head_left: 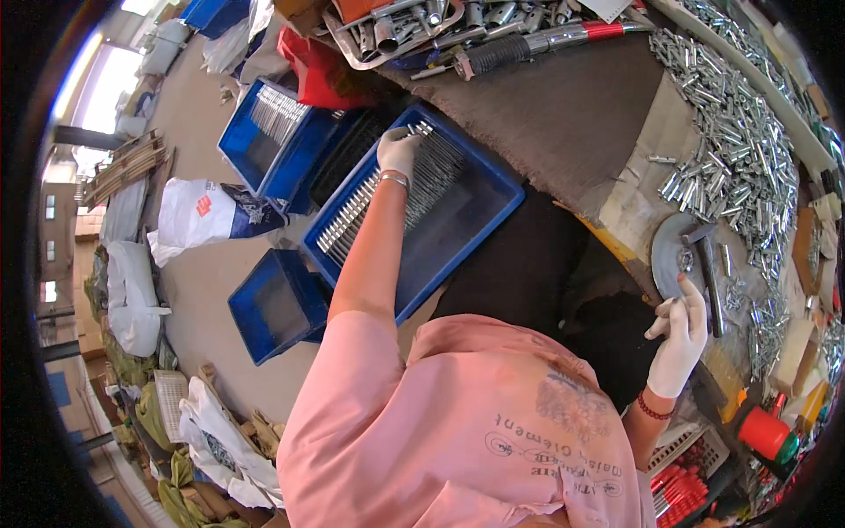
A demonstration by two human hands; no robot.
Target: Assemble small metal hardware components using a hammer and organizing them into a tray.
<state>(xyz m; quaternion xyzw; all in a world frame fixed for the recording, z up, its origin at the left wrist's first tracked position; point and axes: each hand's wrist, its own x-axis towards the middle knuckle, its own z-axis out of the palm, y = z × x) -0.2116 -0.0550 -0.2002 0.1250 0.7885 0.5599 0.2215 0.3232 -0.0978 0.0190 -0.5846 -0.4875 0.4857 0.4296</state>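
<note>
A person in a pink shirt (458,396) reaches the gloved left hand (400,151) into a blue tray (480,224), where slim metal rods (437,167) lie side by side in a long row. Each rod's long axis runs from upper left to lower right in the view, parallel to its neighbours, the bright ends pointing to the upper left and lined up along that wall of the tray. The left grip is curled together at the upper end of the row; whether it is clamped on a rod cannot be told. The gloved right hand (680,337) hovers at the near edge of the tabletop (635,192), its grip loose and fingers apart, near a round grey disc (666,255) and a hammer (708,277).

A heap of shiny metal tubes (735,154) spreads over the tabletop's far right, and a dark brown mat (537,114) covers part of its surface. To the left, a second blue bin (286,172) holds more rods, a smaller blue bin (273,304) sits nearer the person, and a white bag (189,216) rests on the tan floor (198,308). Bright windows (101,88) light the room's far left.
</note>
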